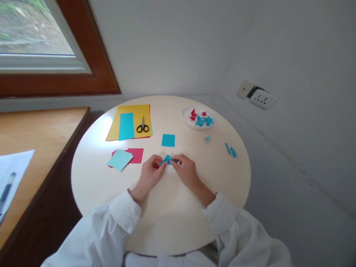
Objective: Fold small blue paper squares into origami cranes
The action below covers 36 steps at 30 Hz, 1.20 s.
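Observation:
My left hand (149, 175) and my right hand (187, 171) meet over the middle of a round cream table (167, 218). Both pinch a small folded piece of blue paper (167, 159) between their fingertips, just above the tabletop. A flat blue paper square (168, 140) lies a little beyond it. Further back to the right, a white plate (187, 119) holds several small folded red and blue paper figures (200, 118).
Yellow sheets (139, 113) at the back left carry a blue strip (126, 126) and black-handled scissors (142, 126). A light blue square (120, 159) overlaps red paper (136, 155). Blue scraps (230, 150) lie to the right. A wooden desk (36, 141) stands left, wall sockets (263, 98) right.

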Each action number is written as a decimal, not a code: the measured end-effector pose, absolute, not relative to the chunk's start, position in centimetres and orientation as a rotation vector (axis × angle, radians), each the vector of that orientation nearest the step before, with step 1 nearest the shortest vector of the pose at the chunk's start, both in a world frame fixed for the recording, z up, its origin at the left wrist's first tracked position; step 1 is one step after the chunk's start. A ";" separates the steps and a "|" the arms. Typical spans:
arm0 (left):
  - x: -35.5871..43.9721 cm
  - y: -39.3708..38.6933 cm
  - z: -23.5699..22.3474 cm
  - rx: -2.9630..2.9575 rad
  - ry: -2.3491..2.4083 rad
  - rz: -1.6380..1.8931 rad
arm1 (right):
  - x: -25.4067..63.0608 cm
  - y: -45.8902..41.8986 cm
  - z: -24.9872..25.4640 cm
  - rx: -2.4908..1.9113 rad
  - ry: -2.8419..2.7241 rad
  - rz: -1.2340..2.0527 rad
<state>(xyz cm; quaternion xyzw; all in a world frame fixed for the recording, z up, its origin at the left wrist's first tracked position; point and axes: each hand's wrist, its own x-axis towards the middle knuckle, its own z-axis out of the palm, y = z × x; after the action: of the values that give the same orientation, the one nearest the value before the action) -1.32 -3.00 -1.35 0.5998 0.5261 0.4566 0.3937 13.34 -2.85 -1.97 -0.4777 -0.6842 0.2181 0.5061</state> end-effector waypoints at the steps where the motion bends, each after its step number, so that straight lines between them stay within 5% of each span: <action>1: -1.3 -3.0 -1.4 1.529 1.295 1.192 | 13.4 -2.8 -2.0 -1.147 -1.643 0.541; 13: -1.5 -2.8 -1.8 1.596 1.129 1.191 | 13.2 -2.7 -3.0 -1.073 -1.495 0.864; 36: -1.9 -2.9 -1.1 1.951 1.174 1.270 | 13.3 -2.7 -2.4 -1.016 -1.408 0.995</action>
<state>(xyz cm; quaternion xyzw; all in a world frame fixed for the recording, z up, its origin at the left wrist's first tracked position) -1.90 -2.89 -1.06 0.7218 0.4343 0.4697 0.2640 13.34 -2.68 -2.45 -0.4274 -0.5922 0.4184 0.5400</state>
